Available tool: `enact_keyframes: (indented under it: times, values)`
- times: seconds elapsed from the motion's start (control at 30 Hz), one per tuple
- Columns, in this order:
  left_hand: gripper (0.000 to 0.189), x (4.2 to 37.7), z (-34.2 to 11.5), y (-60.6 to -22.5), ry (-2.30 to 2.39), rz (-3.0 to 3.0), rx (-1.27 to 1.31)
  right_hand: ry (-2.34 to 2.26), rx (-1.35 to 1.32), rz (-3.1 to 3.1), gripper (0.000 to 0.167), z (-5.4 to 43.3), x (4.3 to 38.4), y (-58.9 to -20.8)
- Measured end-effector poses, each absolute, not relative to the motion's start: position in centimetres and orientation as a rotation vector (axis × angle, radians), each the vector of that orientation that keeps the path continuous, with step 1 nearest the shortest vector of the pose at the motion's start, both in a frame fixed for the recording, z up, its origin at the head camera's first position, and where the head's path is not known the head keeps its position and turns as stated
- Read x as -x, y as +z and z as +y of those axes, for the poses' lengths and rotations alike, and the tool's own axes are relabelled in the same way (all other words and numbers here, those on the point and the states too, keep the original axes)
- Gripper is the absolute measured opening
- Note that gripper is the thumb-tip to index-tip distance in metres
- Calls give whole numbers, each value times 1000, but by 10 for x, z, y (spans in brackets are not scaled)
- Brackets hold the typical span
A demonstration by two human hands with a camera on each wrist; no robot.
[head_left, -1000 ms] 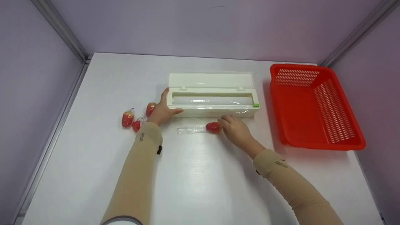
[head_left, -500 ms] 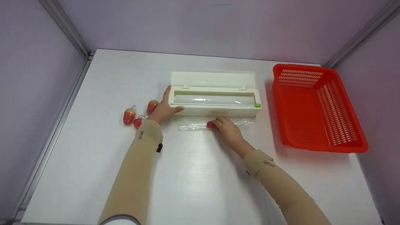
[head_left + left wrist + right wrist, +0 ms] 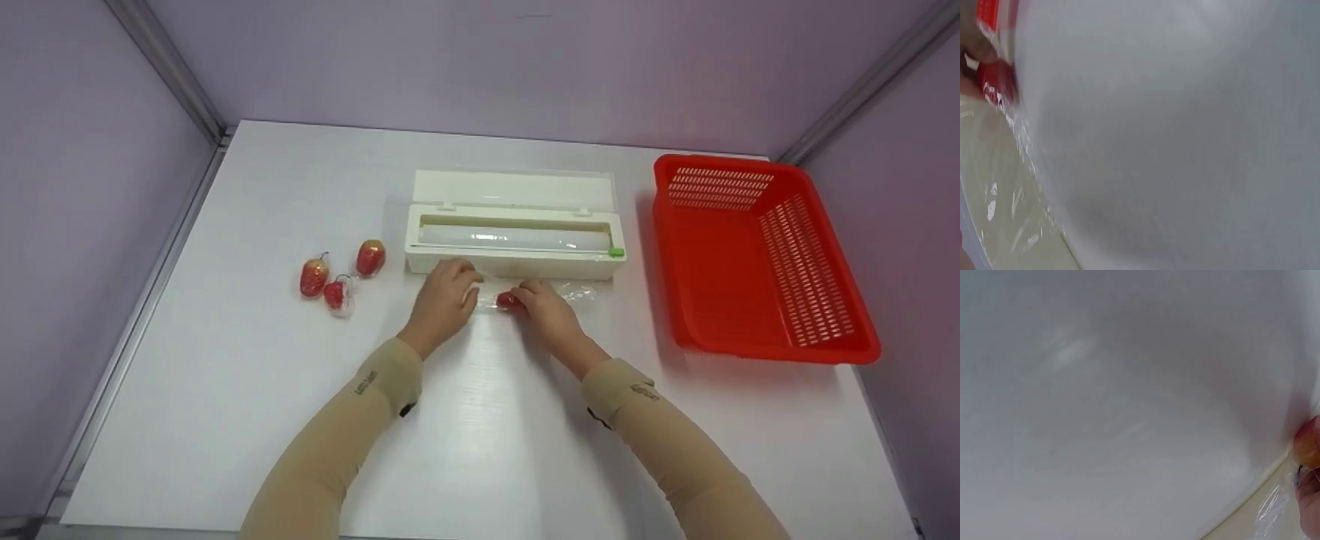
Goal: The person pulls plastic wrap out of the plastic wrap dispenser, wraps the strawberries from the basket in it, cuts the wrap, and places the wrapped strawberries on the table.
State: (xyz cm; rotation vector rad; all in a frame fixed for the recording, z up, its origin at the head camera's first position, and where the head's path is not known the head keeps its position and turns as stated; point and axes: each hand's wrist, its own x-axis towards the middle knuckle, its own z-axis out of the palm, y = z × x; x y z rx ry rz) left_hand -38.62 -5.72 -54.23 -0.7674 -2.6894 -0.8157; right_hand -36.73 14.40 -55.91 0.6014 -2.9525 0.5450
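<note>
My right hand [image 3: 553, 319] grips a small red-and-yellow fruit [image 3: 507, 301] that lies on a strip of clear cling film [image 3: 579, 294]. In the right wrist view, the yellow end of the fruit [image 3: 1307, 443] and its dark stem show beside my fingers [image 3: 1310, 506]. My left hand [image 3: 442, 304] is just left of the fruit, over the film's left part, its thumb and forefinger apart. Behind both hands stands a white cling film dispenser [image 3: 517, 262], lid up, with the film roll [image 3: 517, 238] inside. The film [image 3: 1030, 152] looks crinkled in the left wrist view.
Three red fruits in cling film lie on the left: one fruit [image 3: 370, 258] near the dispenser, a stemmed fruit [image 3: 314, 277], and a smaller fruit [image 3: 335, 295]. A red plastic basket [image 3: 750, 352] stands on the right. A green slider [image 3: 616, 253] sits at the dispenser's right end.
My left hand has left the dispenser's left end and moved right to the film beside the fruit. My right hand has shifted slightly left and now covers more of the fruit.
</note>
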Motion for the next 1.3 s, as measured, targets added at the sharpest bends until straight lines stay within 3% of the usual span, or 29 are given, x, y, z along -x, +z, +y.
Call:
enact_keyframes:
  times: [0.3, 0.53, 0.8, 1.0, 1.17, 1.3]
  values:
    - [35, 369, -29, -562, -593, -3051, 832, 656, -549, -3039, 27, 144, 360, -557]
    - [27, 364, -30, -563, -448, -3059, 844, 909, -477, -3147, 33, 147, 355, -555]
    - [23, 356, -32, -560, -460, -3095, 837, 1309, -247, -3120, 24, 151, 348, -558]
    - [34, 359, -28, -561, -497, -3060, 798, 1265, -211, -3099, 26, 154, 352, -557]
    - [25, 364, -26, -562, -490, -3040, 793, 1171, -171, -2945, 26, 151, 346, -556]
    - [22, 367, -24, -563, -464, -3028, 790, 917, -323, -2812, 24, 139, 325, -554]
